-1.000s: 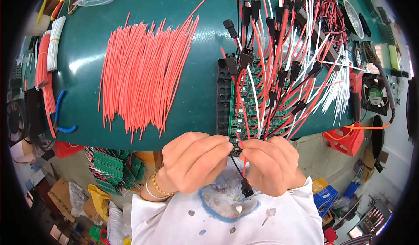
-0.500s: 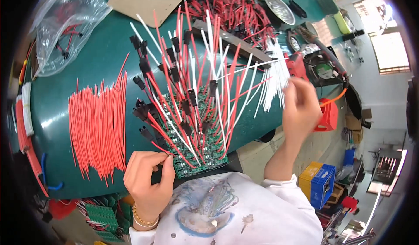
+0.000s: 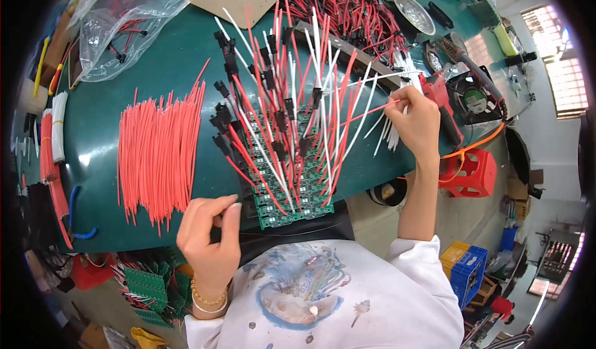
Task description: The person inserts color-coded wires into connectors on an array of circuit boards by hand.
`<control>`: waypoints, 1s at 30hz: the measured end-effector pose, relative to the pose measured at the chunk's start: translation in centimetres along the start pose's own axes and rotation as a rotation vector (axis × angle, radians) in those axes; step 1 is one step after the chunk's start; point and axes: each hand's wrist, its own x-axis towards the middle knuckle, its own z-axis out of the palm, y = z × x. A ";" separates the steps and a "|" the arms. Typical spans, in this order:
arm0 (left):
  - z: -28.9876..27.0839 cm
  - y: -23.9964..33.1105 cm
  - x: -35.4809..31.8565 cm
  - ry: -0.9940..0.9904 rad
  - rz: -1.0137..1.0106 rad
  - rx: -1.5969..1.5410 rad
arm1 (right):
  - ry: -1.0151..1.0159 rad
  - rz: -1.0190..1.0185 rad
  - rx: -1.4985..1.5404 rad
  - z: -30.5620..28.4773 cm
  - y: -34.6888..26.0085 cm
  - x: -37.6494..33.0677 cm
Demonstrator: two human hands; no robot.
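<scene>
My right hand (image 3: 415, 118) pinches the end of a red wire (image 3: 371, 112) to the right of the green circuit boards (image 3: 292, 215). Red and white wires rise in a loose bundle from the boards, several with black connectors (image 3: 221, 117). At the boards' left edge is my left hand (image 3: 210, 234), thumb and forefinger brought together, the other fingers curled. Whatever may be between those fingertips is too small to make out. Left of the boards lies a broad row of cut red wires (image 3: 158, 156). White wires (image 3: 392, 135) lie beneath my right hand.
A grey metal bar (image 3: 347, 54) stands behind the bundle, with a heap of red and black wires (image 3: 357, 17) beyond. A red-handled tool (image 3: 442, 104) and a small fan (image 3: 475, 100) are at right. A clear plastic bag (image 3: 127, 26) lies far left; a red stool (image 3: 475, 172) stands right.
My right hand has closed on the red wire's end. My left hand has come slightly away from the boards' edge. The whole view has shifted.
</scene>
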 end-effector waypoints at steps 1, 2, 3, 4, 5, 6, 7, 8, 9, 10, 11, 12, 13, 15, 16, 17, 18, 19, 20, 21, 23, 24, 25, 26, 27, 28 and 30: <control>-0.3 0.1 -0.3 0.035 -0.009 0.022 | -0.007 0.197 0.098 -0.2 0.3 -0.4; -0.5 0.1 -0.6 0.069 -0.018 0.044 | -0.009 0.195 0.092 -0.6 0.6 -0.8; -0.7 0.3 -0.7 0.068 -0.032 0.042 | 0.012 0.287 0.211 -1.0 1.0 -1.3; -0.9 0.6 -0.9 0.070 -0.039 0.040 | 0.030 0.377 0.333 -1.4 1.0 -2.1; -1.1 0.9 -0.9 0.081 -0.005 0.006 | 0.059 0.437 0.448 -2.1 0.4 -2.8; -1.1 1.1 -1.1 0.093 0.027 -0.026 | 0.137 0.434 0.481 -2.8 0.0 -3.7; -1.1 1.4 -1.9 0.067 0.005 -0.107 | 0.221 0.441 0.525 -3.6 -1.0 -4.8; -1.3 2.0 -1.9 -0.038 0.093 -0.137 | 0.292 0.465 0.554 -4.3 -2.8 -5.9; -1.0 2.1 -1.5 -0.209 0.242 -0.173 | 0.339 0.473 0.666 -4.7 -4.6 -7.3; -0.5 2.9 -1.3 -0.300 0.265 -0.319 | 0.285 0.367 0.763 -4.6 -6.7 -8.7; 0.5 4.2 -0.9 -0.313 0.262 -0.353 | 0.241 0.224 0.845 -4.2 -8.6 -10.3; 1.8 4.5 -1.2 -0.285 0.230 -0.464 | 0.182 0.156 0.938 -3.6 -10.6 -11.7; 2.8 4.8 -1.2 -0.317 0.168 -0.548 | 0.081 -0.128 0.944 -2.9 -10.1 -11.9; 2.2 4.1 -1.7 -0.400 0.070 -0.630 | -0.083 -0.209 0.987 -2.0 -10.8 -12.1; 2.0 3.8 -1.8 -0.474 -0.015 -0.743 | -0.192 -0.248 0.997 -2.0 -11.1 -11.4; 1.4 3.6 -1.6 -0.487 -0.089 -0.783 | -0.197 -0.246 0.998 -1.8 -11.2 -11.0; 0.7 3.4 -1.5 -0.485 -0.095 -0.784 | -0.292 -0.280 1.070 -1.5 -11.2 -10.6; 0.0 3.1 -1.4 -0.560 -0.215 -0.863 | -0.386 -0.314 1.144 -1.2 -11.2 -10.4; -0.5 2.8 -1.5 -0.634 -0.339 -0.940 | -0.390 -0.309 1.147 -0.8 -11.2 -10.3; -0.7 2.4 -1.8 -0.660 -0.428 -1.024 | -0.466 -0.322 1.224 -0.3 -11.2 -10.3; -1.5 2.1 -1.5 -0.701 -0.396 -0.956 | -0.548 -0.258 1.321 0.0 -11.8 -10.6; -1.7 1.9 -1.4 -0.738 -0.357 -0.887 | -0.551 -0.249 1.320 0.1 -12.1 -10.5; -1.8 1.6 -1.6 -0.737 -0.365 -0.887 | -0.519 -0.307 1.252 0.2 -12.5 -10.3; -1.7 1.1 -2.0 -0.608 -0.092 -0.668 | -0.486 -0.365 1.182 0.4 -12.7 -10.2; -1.7 0.8 -2.2 -0.473 0.171 -0.442 | -0.391 -0.446 1.058 0.7 -13.0 -10.3; -1.7 0.6 -1.9 -0.478 0.166 -0.448 | -0.394 -0.438 1.055 0.9 -13.0 -10.2; -1.7 0.2 -0.9 -0.241 0.449 -0.128 | -0.284 -0.600 0.785 1.1 -12.9 -10.1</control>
